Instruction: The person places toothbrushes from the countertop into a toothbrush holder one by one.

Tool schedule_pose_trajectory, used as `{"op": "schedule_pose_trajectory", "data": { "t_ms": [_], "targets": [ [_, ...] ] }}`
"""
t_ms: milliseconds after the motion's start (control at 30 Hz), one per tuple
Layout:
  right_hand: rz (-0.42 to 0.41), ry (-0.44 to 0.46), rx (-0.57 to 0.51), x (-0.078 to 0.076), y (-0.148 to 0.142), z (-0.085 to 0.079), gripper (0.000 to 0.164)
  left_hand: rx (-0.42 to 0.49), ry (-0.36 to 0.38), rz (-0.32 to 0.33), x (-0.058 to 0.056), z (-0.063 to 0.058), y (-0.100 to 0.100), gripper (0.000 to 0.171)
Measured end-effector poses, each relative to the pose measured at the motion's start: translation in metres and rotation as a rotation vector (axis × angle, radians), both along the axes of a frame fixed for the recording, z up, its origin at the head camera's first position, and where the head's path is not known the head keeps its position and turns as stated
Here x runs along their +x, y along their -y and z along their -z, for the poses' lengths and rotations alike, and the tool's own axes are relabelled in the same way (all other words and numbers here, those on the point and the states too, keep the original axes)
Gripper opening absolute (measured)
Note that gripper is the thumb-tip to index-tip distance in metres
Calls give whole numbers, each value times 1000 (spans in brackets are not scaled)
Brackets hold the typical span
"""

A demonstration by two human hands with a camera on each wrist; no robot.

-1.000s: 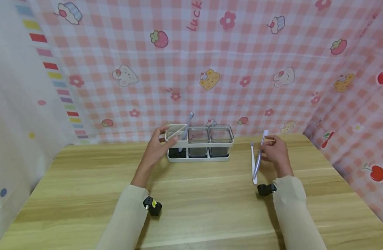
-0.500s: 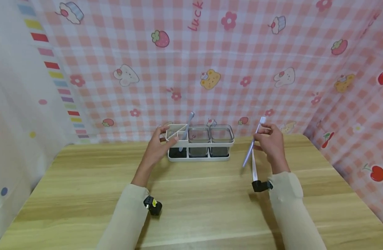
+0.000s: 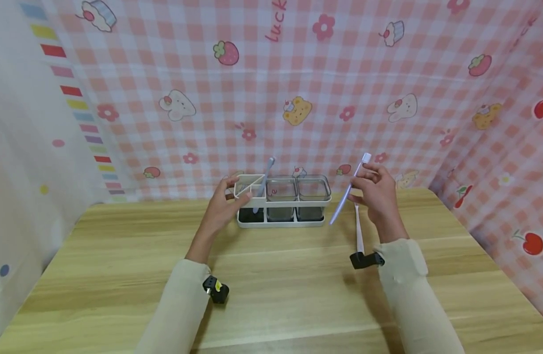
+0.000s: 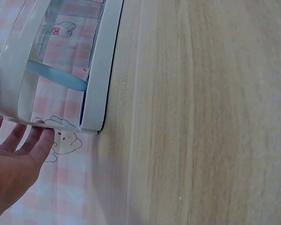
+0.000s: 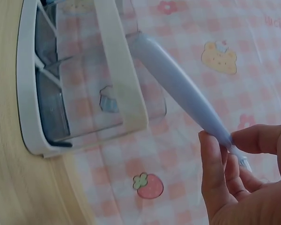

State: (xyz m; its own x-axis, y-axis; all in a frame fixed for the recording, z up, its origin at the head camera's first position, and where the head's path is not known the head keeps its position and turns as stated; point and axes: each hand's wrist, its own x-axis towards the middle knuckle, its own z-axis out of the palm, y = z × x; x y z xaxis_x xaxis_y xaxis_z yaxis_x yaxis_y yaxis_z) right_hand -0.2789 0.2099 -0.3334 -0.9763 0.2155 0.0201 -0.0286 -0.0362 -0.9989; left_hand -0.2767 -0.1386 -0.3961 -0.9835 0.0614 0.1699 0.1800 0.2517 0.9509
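Seemingly snug right grip [image 3: 379, 199] on toothbrush [image 3: 341, 207]

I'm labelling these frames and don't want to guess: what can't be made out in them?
White toothbrush: near end hidden behind the black wrist camera in the head view.
Blue toothbrush: head cut off by the left edge in the left wrist view; bristles too small in the head view.
Purple toothbrush: head partly hidden by the right hand in the right wrist view.
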Motion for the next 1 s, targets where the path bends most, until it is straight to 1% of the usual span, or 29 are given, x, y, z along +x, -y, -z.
{"op": "schedule_pose_trajectory", "data": {
  "t_ms": [267, 367, 567, 633, 800, 1000],
  "targets": [
    [4, -41, -55, 2, 11, -13, 44, 4, -2, -1, 0, -1, 0, 66],
    [28, -66, -60, 2, 17, -17, 44, 7, -2, -1, 1, -1, 0, 66],
    [84, -134, -127, 4, 25, -20, 49, 4, 29, 6, 2, 0, -1, 66],
    [103, -167, -147, 4, 29, -21, 48, 4, 37, 3, 2, 0, -1, 66],
    [152, -241, -191, 3, 38, -26, 44, 17, 14, 3, 0, 2, 0, 66],
    [172, -271, -250, 3, 47, -33, 47, 14, 3, 9, 0, 1, 1, 66]
  ]
}}
